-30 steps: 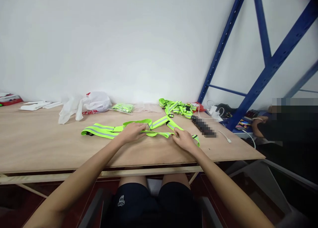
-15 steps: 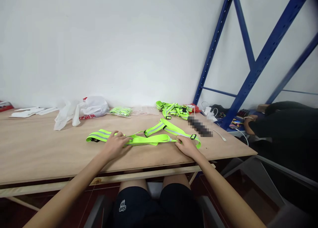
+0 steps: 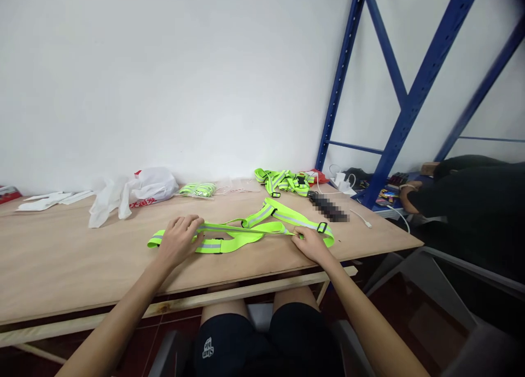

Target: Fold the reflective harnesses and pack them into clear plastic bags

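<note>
A neon yellow reflective strap vest [image 3: 296, 219] with grey stripes and black buckles lies loosely spread on the wooden table [image 3: 102, 262]. My left hand [image 3: 179, 239] is closed over the straps at the vest's left part, its fingers curled and partly hiding what they grip. At the right end, my right hand [image 3: 309, 242] pinches a narrow strap between thumb and fingers. One strap runs taut between the hands, while another with a black buckle hangs slack just below it.
Along the wall stand a white plastic bag [image 3: 153, 184], a clear packet of yellow straps [image 3: 197, 190] and a heap of similar vests [image 3: 283, 181]. A pixelated dark object [image 3: 328, 207] and white cable [image 3: 361, 218] lie right. A blue rack [image 3: 394, 128] and another person [image 3: 484, 202] are beyond.
My left hand has shifted slightly left and drawn a strap straight. A buckled strap section now shows below it. My right hand keeps its pinch; the view has tilted a little.
</note>
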Demonstrator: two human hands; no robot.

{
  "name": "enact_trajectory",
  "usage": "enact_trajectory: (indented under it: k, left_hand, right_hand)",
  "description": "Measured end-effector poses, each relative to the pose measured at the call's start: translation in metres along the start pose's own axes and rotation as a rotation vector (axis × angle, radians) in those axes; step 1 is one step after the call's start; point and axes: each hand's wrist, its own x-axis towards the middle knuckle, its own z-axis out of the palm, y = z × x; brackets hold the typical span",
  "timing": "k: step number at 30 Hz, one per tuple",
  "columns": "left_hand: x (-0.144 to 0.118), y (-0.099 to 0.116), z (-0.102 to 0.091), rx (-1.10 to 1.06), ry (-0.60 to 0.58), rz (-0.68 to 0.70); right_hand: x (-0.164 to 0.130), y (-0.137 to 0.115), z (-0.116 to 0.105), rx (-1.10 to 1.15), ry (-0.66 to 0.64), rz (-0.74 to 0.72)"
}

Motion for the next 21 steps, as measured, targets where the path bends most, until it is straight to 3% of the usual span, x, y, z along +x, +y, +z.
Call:
enact_trajectory:
  k: [5,8,11,16,21]
  left_hand:
    - [0.041,0.004,-0.002,-0.234,0.176,-0.100]
    - [0.064,0.016,0.003,-0.419,0.235,-0.243]
    - [0.082,0.033,0.019,-0.590,0.181,-0.309]
    - [0.102,0.063,0.052,-0.749,0.067,-0.176]
    - [0.105,0.086,0.076,-0.725,-0.054,-0.072]
  right_hand:
    - [0.001,0.003,0.001,0.031,0.043,0.016]
    - [0.002,0.005,0.002,0.032,0.073,0.024]
    - [0.002,0.007,0.005,0.025,0.096,0.012]
    - [0.002,0.011,0.011,0.174,0.139,-0.074]
    - [0.004,-0.002,0.010,0.449,0.293,-0.102]
